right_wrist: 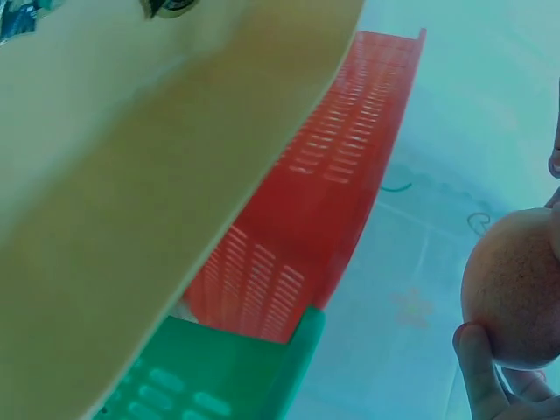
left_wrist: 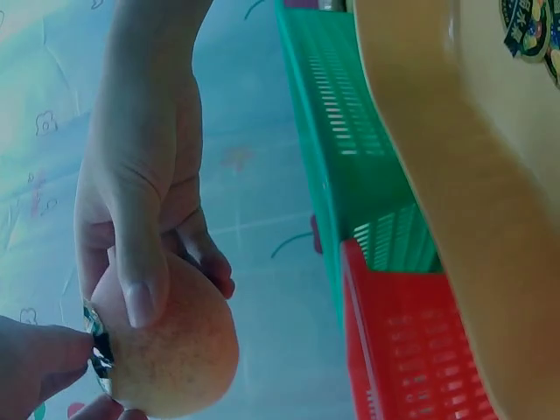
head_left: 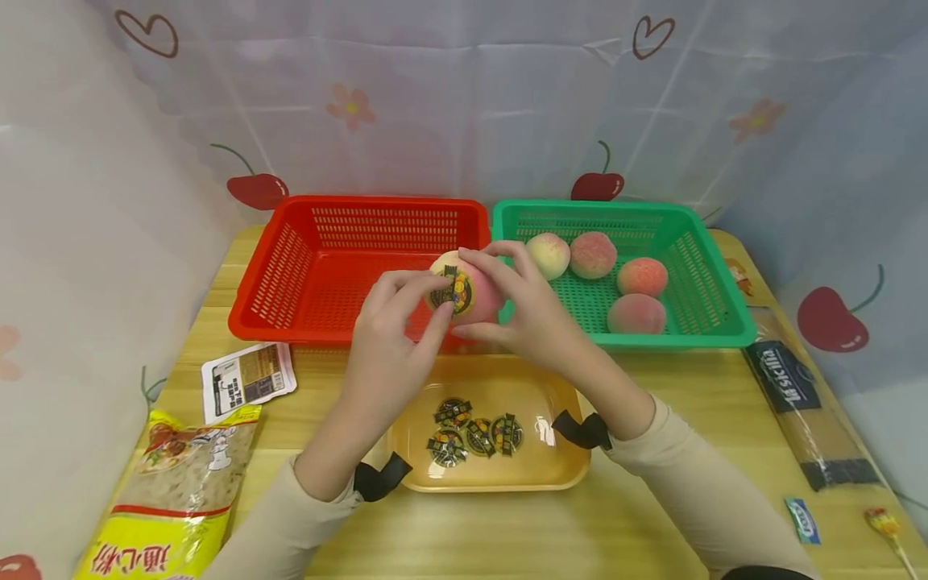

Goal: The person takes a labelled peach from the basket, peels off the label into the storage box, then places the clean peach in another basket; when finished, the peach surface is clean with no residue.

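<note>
My right hand grips a pink and pale yellow peach from its right side, above the front rims of the two baskets. On the peach's left face is a round black and gold fruit sticker. The left hand has thumb and index finger pinching the sticker's dark middle strip. In the left wrist view the sticker stands edge-on between fingertips and peach. Below both hands, several similar stickers lie in a yellow tray.
A red basket stands back left. Beside it, a green basket holds several peaches. At left lie a white packet and a yellow pasta bag; at right, a long pasta pack, a small packet and a lollipop.
</note>
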The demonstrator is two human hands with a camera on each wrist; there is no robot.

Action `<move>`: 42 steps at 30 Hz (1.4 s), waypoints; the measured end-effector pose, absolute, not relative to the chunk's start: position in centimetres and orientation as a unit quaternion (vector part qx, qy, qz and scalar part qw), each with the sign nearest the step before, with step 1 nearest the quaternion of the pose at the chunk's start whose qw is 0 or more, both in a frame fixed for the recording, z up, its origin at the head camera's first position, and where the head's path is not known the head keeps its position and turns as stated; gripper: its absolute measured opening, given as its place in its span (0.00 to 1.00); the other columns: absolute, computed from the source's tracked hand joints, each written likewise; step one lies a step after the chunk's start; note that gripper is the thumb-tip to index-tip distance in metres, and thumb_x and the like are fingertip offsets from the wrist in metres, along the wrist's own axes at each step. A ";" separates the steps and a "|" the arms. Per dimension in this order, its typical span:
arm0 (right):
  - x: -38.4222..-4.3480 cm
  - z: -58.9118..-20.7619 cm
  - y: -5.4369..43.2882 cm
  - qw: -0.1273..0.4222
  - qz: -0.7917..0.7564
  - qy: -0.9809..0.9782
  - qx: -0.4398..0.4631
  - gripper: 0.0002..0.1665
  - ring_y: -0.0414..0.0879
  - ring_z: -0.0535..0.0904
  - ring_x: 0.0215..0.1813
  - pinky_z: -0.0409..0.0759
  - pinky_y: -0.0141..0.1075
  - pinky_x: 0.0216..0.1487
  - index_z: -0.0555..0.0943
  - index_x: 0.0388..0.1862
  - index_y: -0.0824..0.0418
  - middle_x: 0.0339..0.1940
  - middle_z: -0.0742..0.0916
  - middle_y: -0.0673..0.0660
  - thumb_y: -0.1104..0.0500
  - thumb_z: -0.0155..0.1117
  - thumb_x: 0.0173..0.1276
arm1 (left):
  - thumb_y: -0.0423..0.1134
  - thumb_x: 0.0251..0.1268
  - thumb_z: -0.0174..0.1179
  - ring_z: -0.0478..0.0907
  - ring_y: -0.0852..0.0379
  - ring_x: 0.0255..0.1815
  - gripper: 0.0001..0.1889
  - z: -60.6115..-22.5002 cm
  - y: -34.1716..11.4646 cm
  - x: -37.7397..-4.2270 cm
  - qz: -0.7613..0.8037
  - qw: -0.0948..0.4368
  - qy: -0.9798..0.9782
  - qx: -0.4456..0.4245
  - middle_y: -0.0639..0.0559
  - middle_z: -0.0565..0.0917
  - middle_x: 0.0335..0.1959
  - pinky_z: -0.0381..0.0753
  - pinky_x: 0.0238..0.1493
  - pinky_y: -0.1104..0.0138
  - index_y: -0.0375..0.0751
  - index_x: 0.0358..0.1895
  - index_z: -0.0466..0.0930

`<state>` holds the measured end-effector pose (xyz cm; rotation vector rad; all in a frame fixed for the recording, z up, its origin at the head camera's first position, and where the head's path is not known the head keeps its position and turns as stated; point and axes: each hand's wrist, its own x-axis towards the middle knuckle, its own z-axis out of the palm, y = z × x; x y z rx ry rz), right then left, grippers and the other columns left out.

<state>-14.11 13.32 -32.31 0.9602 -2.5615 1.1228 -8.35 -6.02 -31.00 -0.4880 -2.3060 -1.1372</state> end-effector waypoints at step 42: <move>-12.9 -32.5 18.3 0.156 0.346 -0.883 0.276 0.49 0.51 0.71 0.66 0.82 0.47 0.60 0.71 0.72 0.49 0.67 0.69 0.57 0.54 0.82 0.51 | 0.32 0.63 0.65 0.77 0.53 0.34 0.11 -31.6 -4.4 -6.9 -0.608 0.019 -0.785 -0.121 0.58 0.83 0.48 0.85 0.35 0.67 0.49 0.46 0.87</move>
